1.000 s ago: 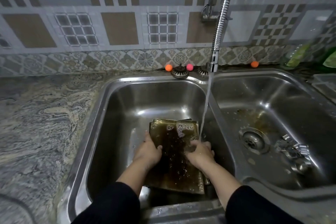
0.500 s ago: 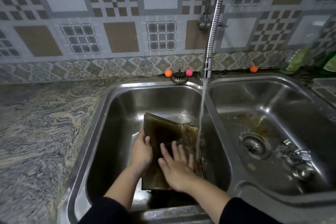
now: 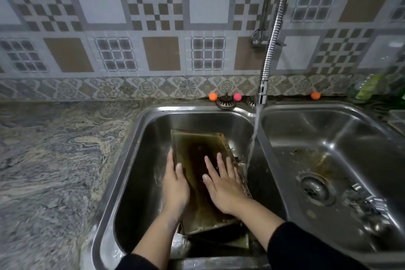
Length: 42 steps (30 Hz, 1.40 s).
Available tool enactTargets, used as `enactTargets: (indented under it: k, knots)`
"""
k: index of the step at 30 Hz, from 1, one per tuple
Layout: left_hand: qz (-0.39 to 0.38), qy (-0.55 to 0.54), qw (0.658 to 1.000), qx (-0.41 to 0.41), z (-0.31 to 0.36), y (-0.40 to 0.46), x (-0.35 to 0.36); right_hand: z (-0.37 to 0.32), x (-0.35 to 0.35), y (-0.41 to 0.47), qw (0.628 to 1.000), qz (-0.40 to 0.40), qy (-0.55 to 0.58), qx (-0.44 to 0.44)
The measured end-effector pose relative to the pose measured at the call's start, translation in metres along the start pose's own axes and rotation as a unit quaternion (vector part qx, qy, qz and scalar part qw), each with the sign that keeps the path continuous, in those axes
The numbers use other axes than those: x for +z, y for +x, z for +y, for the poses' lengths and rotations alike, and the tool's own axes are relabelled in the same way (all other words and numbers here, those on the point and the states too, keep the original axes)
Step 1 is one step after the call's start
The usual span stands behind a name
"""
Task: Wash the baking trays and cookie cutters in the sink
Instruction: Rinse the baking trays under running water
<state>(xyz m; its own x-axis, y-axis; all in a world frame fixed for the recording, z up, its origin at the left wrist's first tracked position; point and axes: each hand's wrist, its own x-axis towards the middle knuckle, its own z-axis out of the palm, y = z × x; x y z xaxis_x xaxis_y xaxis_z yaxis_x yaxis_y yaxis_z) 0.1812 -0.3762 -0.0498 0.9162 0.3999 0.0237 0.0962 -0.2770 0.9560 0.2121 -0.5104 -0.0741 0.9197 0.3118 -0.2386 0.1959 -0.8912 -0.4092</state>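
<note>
A patterned tile wall fills the upper half of the view, and a marbled stone counter spreads out to the left of a steel double sink. The left basin holds the work; the right basin has brown residue on its floor, a round drain and a small heap of metal cookie cutters just right of the drain.

A coiled flexible tap hangs from the wall with its nozzle above the divider between the basins. A stream of water falls from it into the left basin, landing just beside the right edge of the baking tray.

The baking tray, dark and stained brown, leans tilted in the left basin with its far end raised. Another tray shows beneath its near end.

The left hand grips the tray's left edge, thumb curled over onto the top face. The right hand lies flat on the tray's surface with fingers straight and slightly spread, holding nothing. Dark sleeves cover both forearms.

On the ledge behind the sink sit a strainer plug, two orange balls and a pink ball.
</note>
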Motion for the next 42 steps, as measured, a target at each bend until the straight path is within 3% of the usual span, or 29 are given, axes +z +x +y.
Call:
enactTargets:
  k: [3, 6, 10, 13, 15, 18, 22, 29, 35, 42]
  knots:
    - [-0.02, -0.001, 0.999, 0.03, 0.011, -0.006, 0.005, 0.008, -0.003, -0.012, 0.998, -0.012, 0.057, 0.002]
    - [-0.04, 0.027, 0.996, 0.069, 0.028, -0.01, 0.02, 0.008, -0.04, 0.005, 0.979, 0.035, 0.201, 0.022]
    - [-0.079, 0.182, 0.959, 0.201, 0.054, -0.017, 0.042, -0.005, -0.105, 0.011, 0.901, 0.153, 0.406, -0.018]
    - [-0.113, 0.282, 0.921, 0.242, 0.067, -0.03, 0.053, -0.002, -0.126, 0.005, 0.865, 0.228, 0.447, -0.002]
    - [-0.122, 0.286, 0.915, 0.256, 0.07, -0.038, 0.06, 0.004, -0.128, -0.003, 0.846, 0.261, 0.464, -0.003]
    - [-0.186, 0.246, 0.905, 0.291, 0.067, -0.045, 0.075, 0.017, -0.129, -0.014, 0.777, 0.28, 0.564, -0.022]
    - [-0.212, 0.212, 0.925, 0.235, 0.068, -0.045, 0.099, 0.027, -0.126, -0.032, 0.751, 0.283, 0.597, -0.018]
    - [-0.126, 0.237, 0.945, 0.188, 0.098, 0.004, 0.124, 0.026, -0.115, -0.047, 0.746, 0.294, 0.595, -0.047]
    - [-0.066, 0.224, 0.965, 0.12, 0.071, 0.039, 0.091, 0.015, -0.106, -0.038, 0.759, 0.292, 0.58, -0.053]
    - [-0.058, 0.207, 0.976, 0.046, 0.032, 0.027, 0.051, 0.0, -0.105, -0.026, 0.72, 0.316, 0.614, -0.062]
